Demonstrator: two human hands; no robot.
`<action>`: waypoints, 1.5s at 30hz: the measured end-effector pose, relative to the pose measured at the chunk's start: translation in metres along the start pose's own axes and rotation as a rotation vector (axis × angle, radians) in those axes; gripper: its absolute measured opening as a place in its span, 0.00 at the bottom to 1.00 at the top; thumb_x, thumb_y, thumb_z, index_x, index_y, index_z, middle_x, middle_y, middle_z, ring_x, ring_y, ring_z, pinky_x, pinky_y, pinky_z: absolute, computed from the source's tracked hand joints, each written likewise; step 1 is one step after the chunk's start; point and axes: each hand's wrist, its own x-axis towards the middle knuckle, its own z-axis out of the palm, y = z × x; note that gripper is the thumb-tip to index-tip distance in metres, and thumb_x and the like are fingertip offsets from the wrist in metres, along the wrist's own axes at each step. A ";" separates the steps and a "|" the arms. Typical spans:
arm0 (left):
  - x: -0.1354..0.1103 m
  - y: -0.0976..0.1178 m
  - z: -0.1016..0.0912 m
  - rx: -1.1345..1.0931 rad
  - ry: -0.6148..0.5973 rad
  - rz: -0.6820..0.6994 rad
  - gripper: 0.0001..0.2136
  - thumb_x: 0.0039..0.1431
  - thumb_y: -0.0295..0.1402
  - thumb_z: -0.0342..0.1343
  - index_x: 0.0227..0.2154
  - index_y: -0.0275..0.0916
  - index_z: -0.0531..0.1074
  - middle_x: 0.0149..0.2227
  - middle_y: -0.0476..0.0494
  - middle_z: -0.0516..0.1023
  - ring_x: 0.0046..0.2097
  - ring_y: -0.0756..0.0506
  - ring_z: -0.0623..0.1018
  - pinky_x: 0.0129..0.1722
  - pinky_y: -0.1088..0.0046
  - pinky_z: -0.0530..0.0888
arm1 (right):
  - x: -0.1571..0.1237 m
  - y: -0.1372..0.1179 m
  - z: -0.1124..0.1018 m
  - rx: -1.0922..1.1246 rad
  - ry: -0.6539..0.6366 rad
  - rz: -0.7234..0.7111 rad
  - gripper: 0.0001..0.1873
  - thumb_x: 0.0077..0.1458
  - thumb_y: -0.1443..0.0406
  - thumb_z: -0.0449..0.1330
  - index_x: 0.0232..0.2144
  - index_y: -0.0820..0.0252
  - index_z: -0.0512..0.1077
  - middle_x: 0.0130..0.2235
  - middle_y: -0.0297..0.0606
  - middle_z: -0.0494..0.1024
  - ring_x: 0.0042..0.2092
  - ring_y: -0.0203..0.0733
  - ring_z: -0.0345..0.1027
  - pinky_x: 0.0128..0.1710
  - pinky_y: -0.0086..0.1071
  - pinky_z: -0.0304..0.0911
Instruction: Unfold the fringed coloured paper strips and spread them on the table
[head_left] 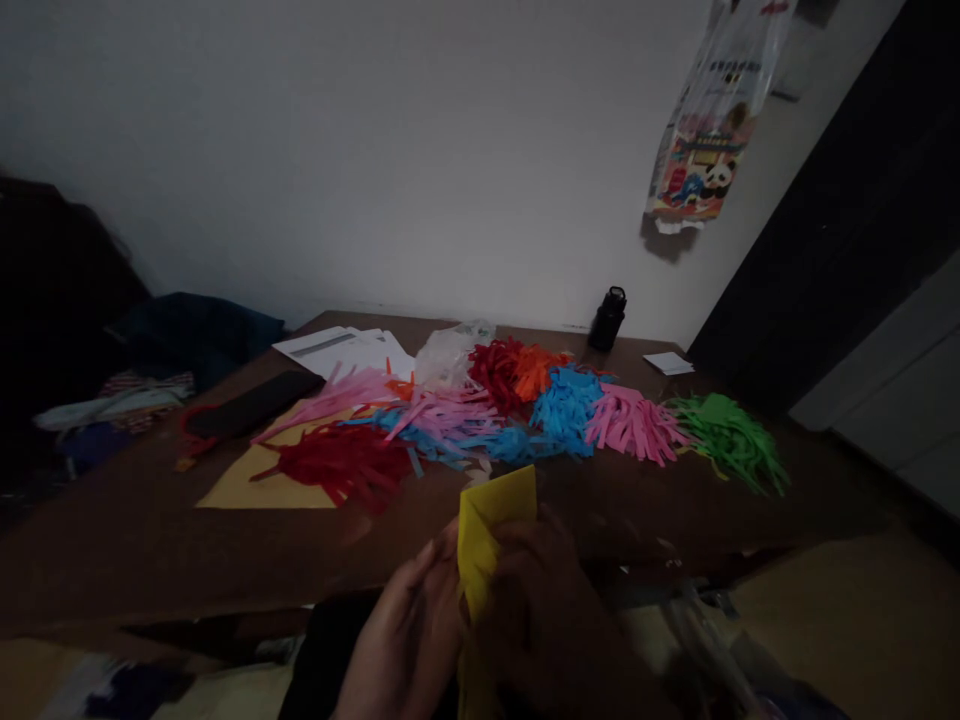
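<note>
Between my hands, in front of the table's near edge, stands a folded piece of yellow paper (499,500). My left hand (416,625) supports it from the left, its thumb up along the side and its fingers partly hidden behind the paper. On the right, the curled fingers of my right hand (536,580) press against the paper. Its lower part runs down into shadow, where detail is hard to make out. Beyond it lie fringed paper tassels: dark red (349,465), blue (566,410), pink (634,420) and green (727,435).
On the brown table (247,560) are a yellow sheet (247,480), white papers (341,345), a clear plastic bag (450,355), a dark long object (255,402) and a black bottle (607,320). A printed bag (701,150) hangs on the wall at the right.
</note>
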 end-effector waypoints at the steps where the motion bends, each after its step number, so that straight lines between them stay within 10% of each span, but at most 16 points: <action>1: 0.000 0.000 -0.001 -0.003 0.002 0.002 0.13 0.63 0.32 0.51 0.41 0.41 0.82 0.44 0.43 0.84 0.58 0.38 0.74 0.65 0.59 0.58 | 0.000 0.001 0.001 -0.002 -0.008 -0.003 0.13 0.53 0.72 0.61 0.40 0.56 0.65 0.50 0.42 0.71 0.55 0.47 0.63 0.65 0.54 0.43; 7: 0.000 0.001 -0.002 -0.032 -0.016 -0.019 0.12 0.62 0.33 0.53 0.41 0.43 0.81 0.40 0.45 0.85 0.55 0.38 0.76 0.65 0.60 0.59 | 0.002 0.003 -0.003 0.049 -0.057 0.049 0.11 0.53 0.74 0.59 0.36 0.55 0.67 0.52 0.41 0.72 0.57 0.48 0.63 0.64 0.60 0.38; 20: -0.008 -0.007 -0.008 0.322 0.197 -0.025 0.22 0.56 0.25 0.60 0.54 0.45 0.72 0.50 0.43 0.81 0.54 0.37 0.76 0.55 0.64 0.71 | 0.000 0.021 0.003 0.602 0.164 0.429 0.06 0.54 0.67 0.59 0.26 0.57 0.66 0.37 0.38 0.79 0.40 0.43 0.73 0.38 0.32 0.67; 25: -0.001 -0.005 -0.009 0.545 0.279 -0.016 0.18 0.56 0.35 0.64 0.50 0.43 0.76 0.45 0.44 0.83 0.49 0.38 0.79 0.50 0.67 0.74 | -0.003 0.026 0.007 0.448 0.403 0.449 0.06 0.52 0.68 0.57 0.24 0.57 0.65 0.29 0.34 0.74 0.32 0.38 0.69 0.32 0.28 0.64; 32: 0.004 -0.008 -0.024 1.228 0.261 0.290 0.22 0.60 0.47 0.55 0.52 0.42 0.75 0.52 0.45 0.80 0.54 0.37 0.77 0.54 0.65 0.73 | -0.005 0.004 0.014 0.117 0.322 0.315 0.17 0.52 0.66 0.62 0.45 0.56 0.66 0.42 0.38 0.73 0.41 0.44 0.69 0.40 0.35 0.66; 36: 0.004 -0.015 -0.042 1.471 0.212 0.425 0.19 0.63 0.41 0.51 0.55 0.46 0.72 0.54 0.47 0.78 0.54 0.41 0.78 0.54 0.68 0.74 | 0.005 0.000 0.028 -0.198 0.371 0.178 0.02 0.59 0.67 0.56 0.36 0.57 0.65 0.34 0.36 0.72 0.35 0.45 0.67 0.38 0.40 0.61; 41: 0.003 -0.013 -0.043 1.610 0.124 0.552 0.18 0.62 0.33 0.51 0.54 0.47 0.73 0.53 0.48 0.78 0.53 0.44 0.78 0.52 0.73 0.74 | 0.008 0.015 0.033 -0.523 0.342 -0.034 0.13 0.59 0.76 0.47 0.28 0.59 0.65 0.29 0.37 0.73 0.33 0.46 0.66 0.40 0.43 0.57; 45: 0.003 -0.005 -0.039 1.678 0.080 0.624 0.16 0.62 0.30 0.52 0.51 0.46 0.75 0.50 0.48 0.81 0.49 0.46 0.81 0.49 0.79 0.75 | 0.008 0.023 0.020 -0.347 0.426 0.136 0.08 0.57 0.71 0.50 0.28 0.60 0.67 0.29 0.39 0.74 0.33 0.45 0.67 0.36 0.38 0.59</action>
